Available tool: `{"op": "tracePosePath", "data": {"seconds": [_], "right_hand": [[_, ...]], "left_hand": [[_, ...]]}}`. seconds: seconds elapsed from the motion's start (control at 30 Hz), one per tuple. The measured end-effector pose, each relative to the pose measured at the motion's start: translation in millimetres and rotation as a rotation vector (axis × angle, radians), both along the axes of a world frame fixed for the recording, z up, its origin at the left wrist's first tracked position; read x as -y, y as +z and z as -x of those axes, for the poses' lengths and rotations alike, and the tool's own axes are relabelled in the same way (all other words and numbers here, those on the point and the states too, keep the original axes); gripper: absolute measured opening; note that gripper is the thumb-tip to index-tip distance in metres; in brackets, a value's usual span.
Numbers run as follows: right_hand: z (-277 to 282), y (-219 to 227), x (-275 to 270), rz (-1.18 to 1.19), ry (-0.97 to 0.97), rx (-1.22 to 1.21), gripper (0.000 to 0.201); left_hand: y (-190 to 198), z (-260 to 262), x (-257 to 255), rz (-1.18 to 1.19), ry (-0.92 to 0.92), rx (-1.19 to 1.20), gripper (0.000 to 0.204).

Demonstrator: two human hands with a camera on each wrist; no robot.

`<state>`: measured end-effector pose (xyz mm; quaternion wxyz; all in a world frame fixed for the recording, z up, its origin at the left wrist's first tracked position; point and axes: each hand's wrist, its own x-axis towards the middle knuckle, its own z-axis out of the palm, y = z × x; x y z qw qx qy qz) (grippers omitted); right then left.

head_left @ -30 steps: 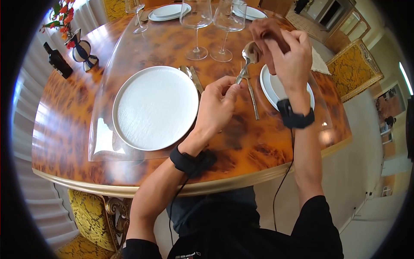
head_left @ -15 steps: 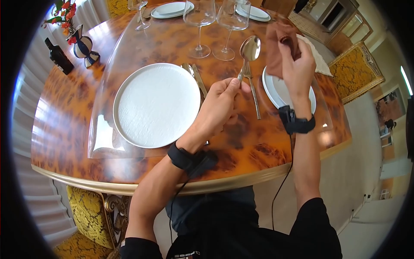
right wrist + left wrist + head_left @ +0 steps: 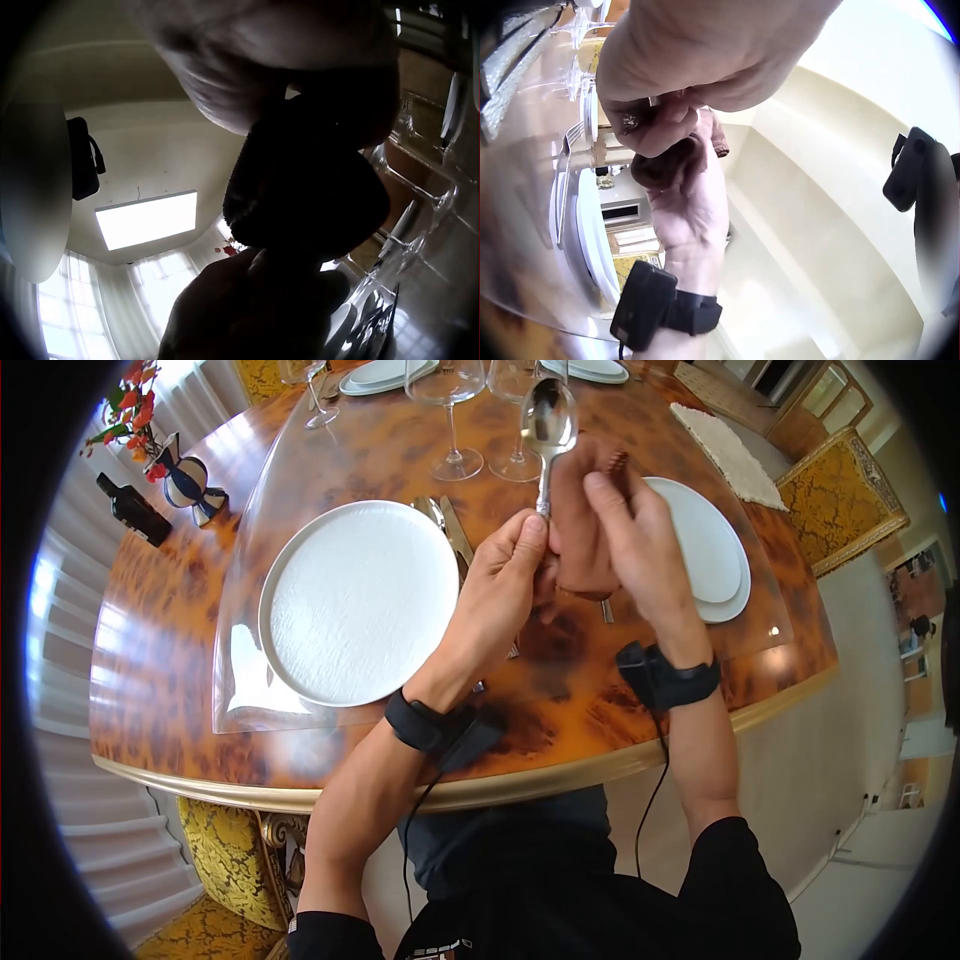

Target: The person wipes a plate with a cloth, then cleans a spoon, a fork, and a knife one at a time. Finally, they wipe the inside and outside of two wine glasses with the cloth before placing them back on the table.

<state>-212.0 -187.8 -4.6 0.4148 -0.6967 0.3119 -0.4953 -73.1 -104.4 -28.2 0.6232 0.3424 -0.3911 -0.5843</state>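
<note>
My left hand [image 3: 492, 588] grips a shiny metal spoon [image 3: 549, 422] by its handle, thumb along the top and bowl pointing away. Bunched in my right hand [image 3: 648, 555] is a brown cloth [image 3: 580, 532], held right beside the spoon's handle and overlapping it in the head view. From the left wrist, the cloth [image 3: 671, 166] shows just past the left fingers. The right wrist view has the cloth [image 3: 307, 187] as a dark shape between both hands. Under the hands, a fork [image 3: 607, 610] is mostly hidden.
A large white plate [image 3: 360, 600] lies left of the hands, with knives [image 3: 455, 528] beside it. Stacked white plates [image 3: 735, 600] are at the right. Wine glasses [image 3: 458, 463] stand beyond the spoon. A dark bottle [image 3: 135, 512] and a flower vase [image 3: 190, 485] are far left.
My right hand first drew the cloth away from the spoon, then brought it down and left against the handle. The spoon, tilted before, now points nearly straight away from me.
</note>
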Motion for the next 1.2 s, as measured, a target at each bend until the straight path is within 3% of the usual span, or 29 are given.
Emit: {"op": "tracePosePath", "data": {"seconds": [0.07,0.13,0.2,0.37,0.57,0.73,0.83,0.93,0.97,1.07,1.2], "right_hand": [[-2.6,-1.7,-9.7,0.111,0.035,-0.079,0.045],[-12.1,-8.6,-14.1,0.227,-0.133,0.008,0.048],[-10.2,-8.7,-16.1,0.235,-0.111,0.029,0.047],[1.3,-12.3,-15.1,-0.032,0.316,0.089,0.035],[10.6,1.0,-18.0,-0.136,0.362,0.073,0.026],[8.6,-1.7,-18.1,-0.154,0.268,0.168,0.022],[7.1,-1.4,-18.6,-0.104,0.172,0.257,0.021],[2.1,-1.6,-19.2,0.017,0.098,0.274,0.018],[0.5,0.1,-22.4,0.047,0.097,0.265,0.018],[4.3,0.0,-24.1,0.079,0.097,0.206,0.016],[7.6,3.5,-21.5,0.161,-0.002,0.205,0.017]], "left_hand": [[-4.5,-0.4,4.6,0.049,0.06,0.098,0.035],[-4.6,-4.7,5.5,0.096,0.096,0.22,0.037],[-5.2,-2.6,3.9,0.082,0.112,0.252,0.037],[-10.2,4.8,4.4,0.047,0.053,0.157,0.037],[-1.1,4.7,-2.6,0.032,-0.004,0.254,0.033],[0.5,5.4,-4.6,-0.071,0.061,0.319,0.04],[-7.5,11.7,1.1,-0.026,0.055,0.134,0.062],[0.1,16.1,-9.8,-0.014,-0.249,-0.076,0.08],[3.8,18.3,-11.8,0.005,-0.342,-0.149,0.081],[3.6,23.5,-12.0,0.092,-0.292,-0.118,0.08],[1.5,16.7,-10.1,-0.027,-0.366,-0.133,0.073]]}}
